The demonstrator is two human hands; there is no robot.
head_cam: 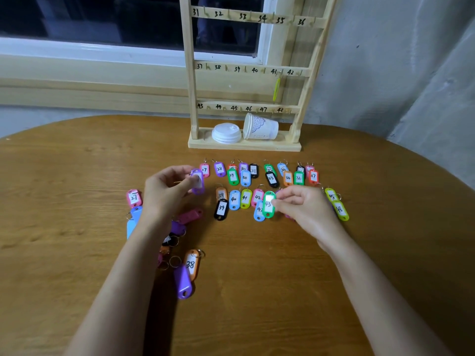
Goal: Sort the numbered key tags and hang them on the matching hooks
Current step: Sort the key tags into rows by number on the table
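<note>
Sorting well underway, hanging barely begun.

Left hand [167, 188] pinching a purple tag [198, 182]; right hand [300, 204] pinching a green tag [268, 204] above the sorted rows [257, 176] on the tabletop [77, 253]. Loose pile [180, 253] unsorted by the left forearm. On the wooden rack [244, 70], just one yellow tag [276, 89] hung at 41; other hooks seen bare.
</note>
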